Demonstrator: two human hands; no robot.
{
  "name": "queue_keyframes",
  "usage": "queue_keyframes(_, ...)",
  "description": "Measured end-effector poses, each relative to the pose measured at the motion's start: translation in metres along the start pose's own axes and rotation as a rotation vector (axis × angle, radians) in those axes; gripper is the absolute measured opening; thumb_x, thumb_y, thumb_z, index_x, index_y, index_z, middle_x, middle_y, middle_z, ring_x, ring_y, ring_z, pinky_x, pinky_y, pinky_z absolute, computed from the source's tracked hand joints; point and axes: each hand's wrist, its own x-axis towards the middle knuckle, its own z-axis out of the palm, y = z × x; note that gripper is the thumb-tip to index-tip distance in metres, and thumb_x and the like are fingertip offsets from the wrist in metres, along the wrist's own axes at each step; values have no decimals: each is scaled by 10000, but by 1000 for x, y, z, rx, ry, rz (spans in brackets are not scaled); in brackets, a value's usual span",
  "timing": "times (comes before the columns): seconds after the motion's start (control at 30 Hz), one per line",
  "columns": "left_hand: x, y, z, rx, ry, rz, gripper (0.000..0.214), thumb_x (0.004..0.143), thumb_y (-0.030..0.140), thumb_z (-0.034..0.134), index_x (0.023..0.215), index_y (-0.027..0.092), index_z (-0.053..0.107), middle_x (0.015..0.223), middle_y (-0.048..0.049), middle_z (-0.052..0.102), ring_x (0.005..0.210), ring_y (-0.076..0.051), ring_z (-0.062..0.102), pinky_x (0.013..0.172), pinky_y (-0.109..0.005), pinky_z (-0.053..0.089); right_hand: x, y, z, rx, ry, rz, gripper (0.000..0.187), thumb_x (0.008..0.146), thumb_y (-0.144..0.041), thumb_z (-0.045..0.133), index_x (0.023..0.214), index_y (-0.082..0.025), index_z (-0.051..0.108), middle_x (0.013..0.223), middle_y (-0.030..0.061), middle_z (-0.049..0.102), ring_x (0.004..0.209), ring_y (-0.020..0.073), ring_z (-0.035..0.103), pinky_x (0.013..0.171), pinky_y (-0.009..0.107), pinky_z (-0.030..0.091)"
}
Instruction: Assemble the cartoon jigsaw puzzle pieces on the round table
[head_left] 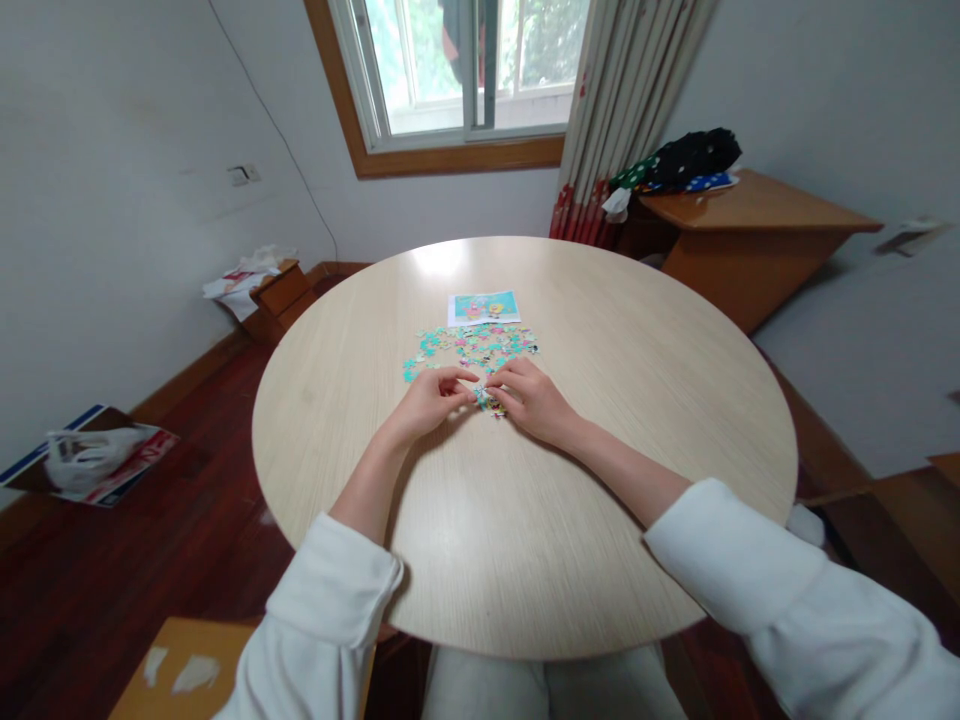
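My left hand (pixel 433 398) and my right hand (pixel 531 398) meet fingertip to fingertip on a round pale wooden table (pixel 615 480). Both pinch small jigsaw pieces (pixel 487 400) lying between them, a little joined cluster. Just beyond the hands, several loose teal and pink puzzle pieces (pixel 472 348) are scattered on the tabletop. Behind those lies a small reference picture card (pixel 484 307), flat and facing me. White sleeves cover both forearms.
A wooden desk (pixel 750 235) with dark and dotted cloth stands at the back right by a curtain (pixel 630 110). A small wooden box (pixel 281 295) sits by the left wall, a plastic bag on cardboard (pixel 90 460) on the dark floor, a window behind.
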Motion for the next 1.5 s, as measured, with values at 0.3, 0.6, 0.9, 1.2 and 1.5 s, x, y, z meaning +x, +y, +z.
queue_keyframes(0.3,1,-4,0,34,-31,18,331,604,318,824,841,125,697,620,-3,631,573,-95,541,580,-246,434,1,-1,0,14,-36,6,147,918,-204,549,840,-190,673,851,72,636,871,199,568,796,356,466)
queue_keyframes(0.6,1,1,1,52,-27,7,216,607,238,801,744,130,675,649,-16,644,595,-100,543,596,-253,433,1,1,1,4,-64,-11,159,922,-185,527,852,-192,669,856,74,632,865,199,568,796,357,466)
queue_keyframes(0.9,-1,4,2,77,-18,21,196,609,211,802,689,142,637,611,8,604,587,-95,531,586,-251,427,1,1,1,3,-77,-14,162,920,-163,510,852,-194,653,853,72,625,864,197,568,788,351,465)
queue_keyframes(1.2,0,2,0,127,-20,40,259,608,318,820,728,142,672,620,-5,614,595,-104,514,568,-253,410,1,0,-1,17,-96,11,160,916,-164,512,847,-191,654,857,73,623,867,202,565,797,359,459)
queue_keyframes(1.5,-1,1,-1,135,-12,25,248,588,307,825,669,145,655,588,5,575,563,-96,470,547,-258,377,2,1,-2,14,-93,33,159,905,-159,523,832,-195,659,853,71,623,866,199,559,796,356,461)
